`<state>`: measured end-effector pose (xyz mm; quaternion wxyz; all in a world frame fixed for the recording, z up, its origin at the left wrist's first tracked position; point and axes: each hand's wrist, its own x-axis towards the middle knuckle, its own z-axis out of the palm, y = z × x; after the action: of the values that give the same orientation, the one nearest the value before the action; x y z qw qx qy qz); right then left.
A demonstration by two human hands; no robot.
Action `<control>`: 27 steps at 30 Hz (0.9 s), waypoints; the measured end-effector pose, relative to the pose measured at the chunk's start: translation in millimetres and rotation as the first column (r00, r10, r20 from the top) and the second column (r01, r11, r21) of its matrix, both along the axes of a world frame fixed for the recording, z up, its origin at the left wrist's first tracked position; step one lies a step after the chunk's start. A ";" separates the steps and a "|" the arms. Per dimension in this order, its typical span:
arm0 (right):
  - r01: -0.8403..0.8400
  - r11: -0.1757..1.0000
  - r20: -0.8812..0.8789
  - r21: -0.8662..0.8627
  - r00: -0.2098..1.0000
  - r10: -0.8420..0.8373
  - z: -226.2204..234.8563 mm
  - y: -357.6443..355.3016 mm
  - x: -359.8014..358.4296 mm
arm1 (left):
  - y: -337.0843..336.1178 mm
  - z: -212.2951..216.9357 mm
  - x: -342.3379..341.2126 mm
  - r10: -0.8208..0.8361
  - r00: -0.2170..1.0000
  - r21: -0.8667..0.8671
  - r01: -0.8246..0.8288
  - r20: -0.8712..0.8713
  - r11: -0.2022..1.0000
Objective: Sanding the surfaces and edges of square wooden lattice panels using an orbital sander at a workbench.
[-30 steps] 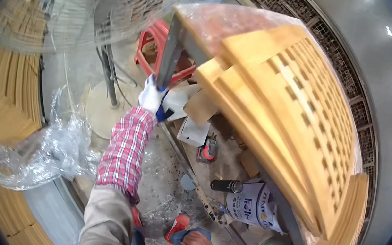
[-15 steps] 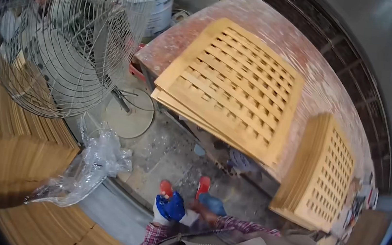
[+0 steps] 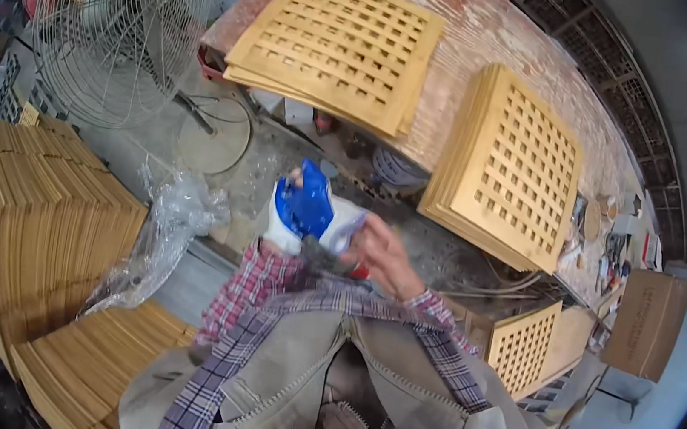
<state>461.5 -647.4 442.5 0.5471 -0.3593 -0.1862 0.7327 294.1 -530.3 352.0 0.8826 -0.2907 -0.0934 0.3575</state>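
My left hand wears a white glove with blue coating. Its fingers are curled, and a bit of bare skin shows near the fingertips. A second white-and-blue work glove seems bunched against it, its white part stretching toward my right hand. I cannot tell exactly where one glove ends and the other begins. Bare, my right hand pinches the edge of that white part. Both hands are in front of my body, above the floor and short of the table.
Latticed wooden panels lie stacked on the worn reddish table; another panel stack stands to their right. A large fan is at far left, above tall stacks of wooden boards and clear plastic wrap. A cardboard box is at right.
My view has shifted, so the table and panels sit higher and farther left. Both hands have come up in front of me, and my right hand now shows at the white glove's edge.
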 end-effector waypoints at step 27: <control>0.150 0.945 0.595 0.291 0.745 -0.301 28.4 -137.2 132.9 | -92.5 43.8 161.1 0.694 0.419 0.802 0.421 -0.586 0.424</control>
<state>594.4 -784.6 470.9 0.5745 -0.5401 -0.3950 0.4713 455.2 -622.8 395.8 0.7455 0.4726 0.1869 0.4312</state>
